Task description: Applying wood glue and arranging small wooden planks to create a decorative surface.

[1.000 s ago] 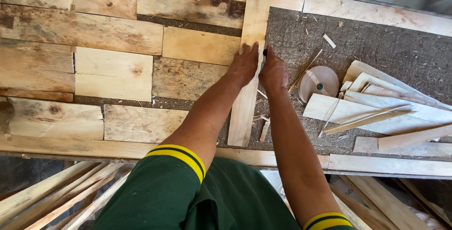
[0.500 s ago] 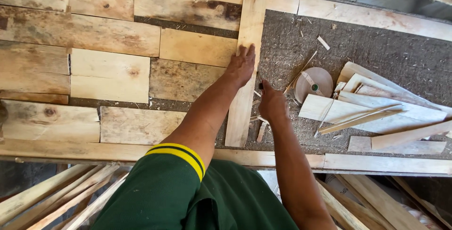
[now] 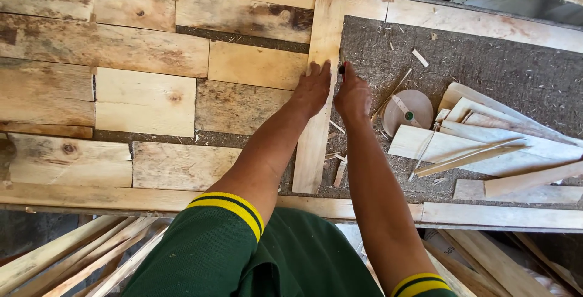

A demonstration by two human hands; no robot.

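A long pale wooden strip [image 3: 311,157] lies upright in the picture across the board, at the right edge of a patchwork of flat wood pieces. My left hand [image 3: 313,87] lies flat on the strip's upper half, fingers stretched out. My right hand [image 3: 353,98] is just beside it, on the strip's right edge. It pinches a small dark marker with a red part [image 3: 341,69], tip toward the strip's edge. Both forearms reach out from green sleeves with yellow bands.
Fitted wood pieces [image 3: 146,99] cover the left of the board. Rough grey board [image 3: 486,60] shows on the right, holding a roll of tape [image 3: 408,110], a heap of pale offcuts [image 3: 486,142] and small chips. A frame rail [image 3: 498,215] runs along the near edge, above slats [image 3: 67,257].
My right hand slid down along the strip's right edge toward me, then came back up beside my left hand. My left hand stayed flat on the strip.
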